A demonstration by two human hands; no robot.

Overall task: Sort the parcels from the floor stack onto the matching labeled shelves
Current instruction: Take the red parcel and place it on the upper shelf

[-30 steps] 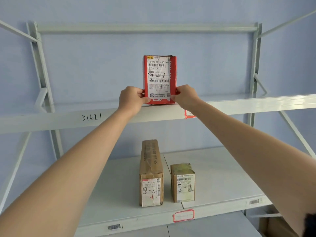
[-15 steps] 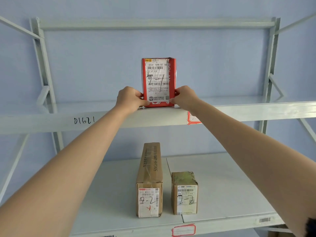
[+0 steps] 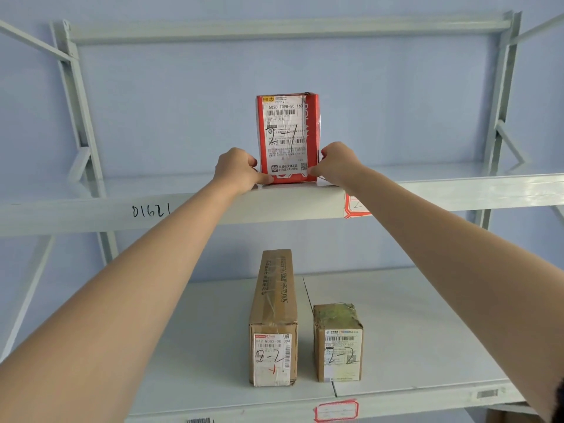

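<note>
Red parcel (image 3: 288, 138) stood upright near the front edge of the upper shelf (image 3: 293, 203), label facing out. Left hand (image 3: 236, 172) gripped its lower left edge, right hand (image 3: 335, 164) its lower right; the fingers of both were curled and clamped on the parcel's lower corners.

Step in hand, as judged: seating the parcel on its shelf. To do it well, the base should sit flat and fully on the shelf, pushed back a little from the lip so it cannot tip forward. Both hands should then let go together and draw straight back, so as not to drag the tall, narrow parcel over. Label best left facing outward.

Writing read:
- Red parcel: printed "502D T098-50 160", handwritten "2-1". A QR code and barcodes were present; the small print was too fine to read.
- Upper shelf beam: handwritten "D1621"; a red-bordered tag (image 3: 355, 206) partly hidden behind the right arm.
- Lower shelf (image 3: 412, 325): long brown carton (image 3: 273, 319), side print "SilkGarden", handwritten "2-2"; small brown box (image 3: 338, 341), also "2-2".
- Lower beam: red-bordered tag (image 3: 335, 410), writing not legible.
</note>
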